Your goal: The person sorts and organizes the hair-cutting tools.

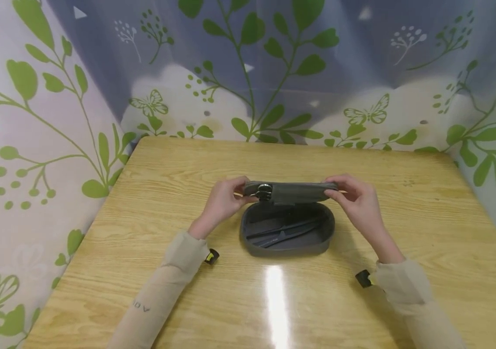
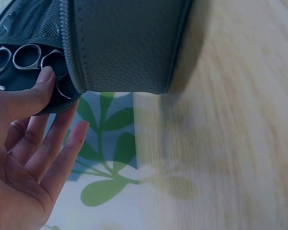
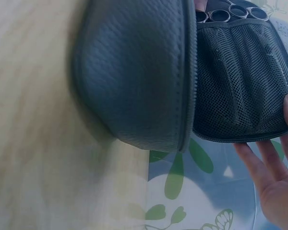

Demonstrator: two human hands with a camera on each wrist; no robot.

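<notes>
Zippered case (image 1: 289, 250), open on the desk (image 1: 178, 300) between your left hand (image 1: 223, 201) and right hand (image 1: 361, 203). Fingers (image 2: 67, 155) of both pinch opposite ends of its raised lid (image 1: 302, 193).

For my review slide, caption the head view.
Left hand and right hand grip the raised lid of a rounded grey leathery case on a yellow wood-grain table.

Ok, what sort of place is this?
Likely a small indoor workspace, though its usual purpose is unclear: a wood-grain table, leaf-print sheeting behind it and at both sides, and a long glare on the tabletop, suggesting an overhead lamp.
</notes>
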